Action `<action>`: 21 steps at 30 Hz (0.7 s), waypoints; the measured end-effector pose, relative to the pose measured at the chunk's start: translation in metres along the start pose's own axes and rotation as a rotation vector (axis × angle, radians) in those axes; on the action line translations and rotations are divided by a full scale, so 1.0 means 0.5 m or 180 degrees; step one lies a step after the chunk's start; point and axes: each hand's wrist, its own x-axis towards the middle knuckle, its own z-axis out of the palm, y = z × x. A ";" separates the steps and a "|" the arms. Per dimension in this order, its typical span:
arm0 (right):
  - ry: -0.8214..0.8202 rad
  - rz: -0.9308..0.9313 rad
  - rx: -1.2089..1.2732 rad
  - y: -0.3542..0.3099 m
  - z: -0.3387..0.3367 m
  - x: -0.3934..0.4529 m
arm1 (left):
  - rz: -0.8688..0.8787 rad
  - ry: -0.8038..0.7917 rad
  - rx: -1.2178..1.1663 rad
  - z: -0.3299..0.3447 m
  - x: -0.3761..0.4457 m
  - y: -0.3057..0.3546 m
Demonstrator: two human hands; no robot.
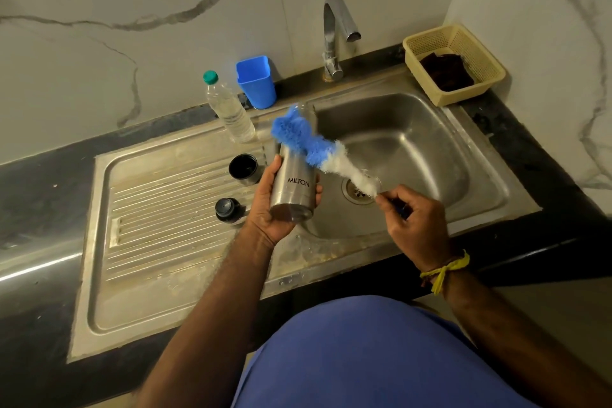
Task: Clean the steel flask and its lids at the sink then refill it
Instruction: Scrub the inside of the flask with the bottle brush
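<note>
Your right hand [409, 212] pinches the thin handle of the bottle brush [318, 151] between curled fingers, low over the sink [430, 149] basin, so the bristles angle up and left across the flask's side. Your left hand [275, 202] wraps the steel flask [293, 182] near its base, thumb on one side and fingers curled round the other, holding it tilted away from you at the basin's left rim; that grip leaves the upper body and mouth free for scrubbing and lets drips fall into the sink. The brush head is blurred, blue bristles at the far end and white nearer your hand, and it lies against the outside of the flask near the neck, not inside it as far as can be told.

Just left of the flask, on the ribbed drainboard [159, 228], stand the two lids apart from each other: the smaller black cap [228, 209] nearer you and the larger cup lid [243, 168] behind it, mouth up. They sit within reach, probably waiting their turn.

Farther back on the counter [43, 182] stand a clear water bottle [230, 109] with a green cap and a blue tumbler [256, 81]. The tap [334, 33] shows no water running. A cream basket [455, 63] holding a dark cloth sits at the far right corner
</note>
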 end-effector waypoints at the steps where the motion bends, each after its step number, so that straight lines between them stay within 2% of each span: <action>1: 0.0028 0.0052 0.0028 0.001 -0.001 -0.005 | -0.0013 0.0046 -0.0016 0.009 0.001 0.004; 6: -0.0097 0.0052 0.0149 -0.002 -0.010 -0.033 | 0.0147 0.0473 0.0073 0.027 0.030 0.026; 10: 0.0049 0.0252 0.0104 0.010 -0.020 -0.042 | 0.0117 0.0676 0.0072 0.055 0.060 0.042; 14: 0.0285 0.0195 0.0056 0.002 -0.034 -0.049 | -0.0029 0.0890 0.0174 0.110 0.081 0.052; 17: 0.0772 -0.0031 -0.0180 -0.002 -0.050 -0.048 | -0.0050 0.1189 0.0145 0.162 0.100 0.066; 21: 0.0674 -0.0360 -0.0907 0.015 -0.030 -0.034 | 0.0454 0.1118 0.0115 0.193 0.134 0.064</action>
